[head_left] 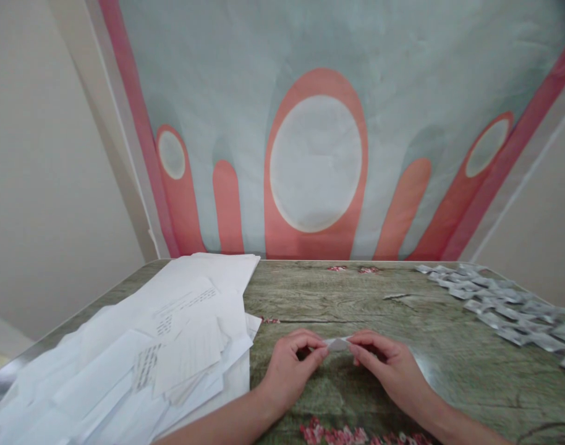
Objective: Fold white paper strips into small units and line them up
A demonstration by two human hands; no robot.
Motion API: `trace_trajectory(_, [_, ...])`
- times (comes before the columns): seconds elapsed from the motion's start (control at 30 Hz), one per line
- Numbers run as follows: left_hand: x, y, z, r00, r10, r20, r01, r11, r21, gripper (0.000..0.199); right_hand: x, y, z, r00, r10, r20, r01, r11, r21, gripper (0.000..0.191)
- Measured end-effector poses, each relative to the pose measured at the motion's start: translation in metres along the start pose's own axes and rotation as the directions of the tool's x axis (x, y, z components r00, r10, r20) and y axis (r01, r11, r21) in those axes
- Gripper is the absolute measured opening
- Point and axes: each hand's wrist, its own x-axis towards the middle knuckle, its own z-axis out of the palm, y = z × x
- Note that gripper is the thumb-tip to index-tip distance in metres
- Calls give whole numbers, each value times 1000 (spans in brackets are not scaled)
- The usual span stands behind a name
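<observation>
My left hand [292, 369] and right hand [390, 366] pinch 1 paper piece [338, 345]. Loose papers [190, 358] left of them, folded pieces [507, 307] right.

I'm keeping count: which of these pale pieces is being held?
The small grey-white piece pinched between the left hand and right hand; the bent grey pieces at right and loose sheets at left lie on the table.

Indoor room, possibly domestic — exact kind uncertain: wood-grain tabletop [319, 300], printed pink flowers [314, 431]; coral and grey-green patterned wall covering [314, 161]; plain pale side wall [46, 154] — heaped papers [138, 346].
</observation>
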Motion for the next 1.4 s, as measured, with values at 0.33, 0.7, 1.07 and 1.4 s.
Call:
trace_trajectory(0.33, [0, -3, 4, 993, -113, -19, 113, 994, -10, 14, -2, 9, 5, 999, 3, -33, -3, 1000, -6, 23])
trace_trajectory(0.7, [-4, 2, 2, 986, -31, 164, -9, 972, 235, 14, -13, 3, 8, 994, -110, 26, 112, 988, -107, 21])
trace_trajectory(1.07, [-3, 8, 2, 985, -30, 172, -8, 976, 216, 15, -1, -7, 5, 913, 260, 316, -379, 829, 412, 38])
trace_trajectory(1.4, [-3, 1, 2, 986, -29, 166, -2, 983, 184, 20, -4, -20, 3, 928, 183, 324, -254, 949, 189, 44])
